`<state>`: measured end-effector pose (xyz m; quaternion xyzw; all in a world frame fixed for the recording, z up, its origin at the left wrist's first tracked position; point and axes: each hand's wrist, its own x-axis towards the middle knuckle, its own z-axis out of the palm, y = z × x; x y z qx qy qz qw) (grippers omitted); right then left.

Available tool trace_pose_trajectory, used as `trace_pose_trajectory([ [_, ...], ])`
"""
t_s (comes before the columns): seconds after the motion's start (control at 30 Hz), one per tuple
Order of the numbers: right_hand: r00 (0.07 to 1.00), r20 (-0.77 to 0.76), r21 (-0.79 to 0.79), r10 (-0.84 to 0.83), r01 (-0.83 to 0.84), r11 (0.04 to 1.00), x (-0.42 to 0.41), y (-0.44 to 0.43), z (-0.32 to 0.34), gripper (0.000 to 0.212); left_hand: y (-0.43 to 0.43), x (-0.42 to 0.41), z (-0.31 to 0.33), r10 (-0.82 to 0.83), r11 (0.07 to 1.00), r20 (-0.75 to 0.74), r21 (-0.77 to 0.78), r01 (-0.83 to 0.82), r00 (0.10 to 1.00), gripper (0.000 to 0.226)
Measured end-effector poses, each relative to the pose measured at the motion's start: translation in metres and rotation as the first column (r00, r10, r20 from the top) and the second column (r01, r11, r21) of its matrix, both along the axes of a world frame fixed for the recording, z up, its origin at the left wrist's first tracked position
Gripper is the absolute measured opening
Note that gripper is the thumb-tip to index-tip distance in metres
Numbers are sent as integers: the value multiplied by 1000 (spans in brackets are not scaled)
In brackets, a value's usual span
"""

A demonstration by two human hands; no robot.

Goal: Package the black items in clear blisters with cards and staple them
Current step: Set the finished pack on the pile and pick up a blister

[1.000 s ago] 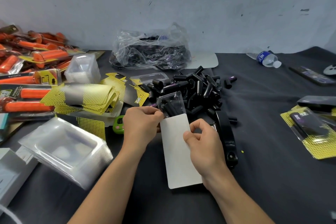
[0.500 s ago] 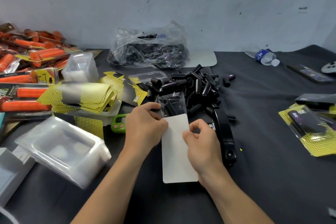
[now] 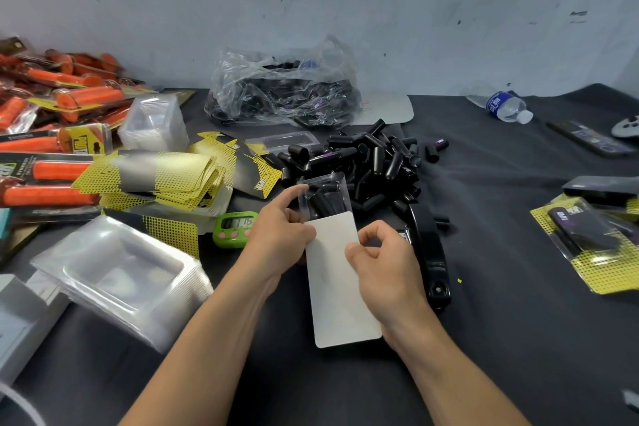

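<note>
Between left hand [image 3: 276, 235] and right hand [image 3: 383, 266] are pinched one card [image 3: 342, 304], one blister [image 3: 325, 197].

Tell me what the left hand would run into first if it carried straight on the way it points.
Beyond the clear blister it pinches, the left hand would likely meet the pile of loose black items first, though depth is unclear. The right hand pinches the card.
</note>
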<state>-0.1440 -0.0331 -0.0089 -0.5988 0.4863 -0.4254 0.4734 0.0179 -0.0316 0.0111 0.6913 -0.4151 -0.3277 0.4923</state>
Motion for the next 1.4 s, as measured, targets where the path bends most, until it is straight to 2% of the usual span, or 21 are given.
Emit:
trace_pose_trajectory([
  [0.07,999,12,13,37,-37,999,0,2,4,14,-2,1,-1,35,999,-36,-7,-35,999,73],
  [0.2,996,-72,-12,58,-59,998,-2,4,8,43,-1,-4,-5,27,999,46,-34,-25,999,78],
  [0.3,998,-56,-1,41,-41,999,-3,2,7,44,0,-5,-5,-23,999,166,-36,30,986,89],
  [0.43,1000,-22,2,18,-18,1000,-4,1,5,44,2,-7,-3,-146,989,225,57,136,963,108],
  [0.53,1000,-17,-5,-7,7,1000,-3,1,3,42,2,-8,-3,-217,974,147,98,204,965,115],
  [0.63,1000,-10,-17,-25,25,1000,-2,0,3,41,1,-7,-5,-207,975,79,97,199,975,113],
  [0.9,999,-21,-36,-32,31,999,-4,-2,1,40,5,-10,-3,-318,939,128,177,294,940,121],
  [1.07,994,-55,-41,-98,96,995,-4,-5,2,36,10,-9,4,-367,921,97,174,347,925,125],
  [1.4,989,-40,-26,-140,139,990,-11,-8,3,20,14,-5,10,-463,875,-138,87,476,876,118],
])
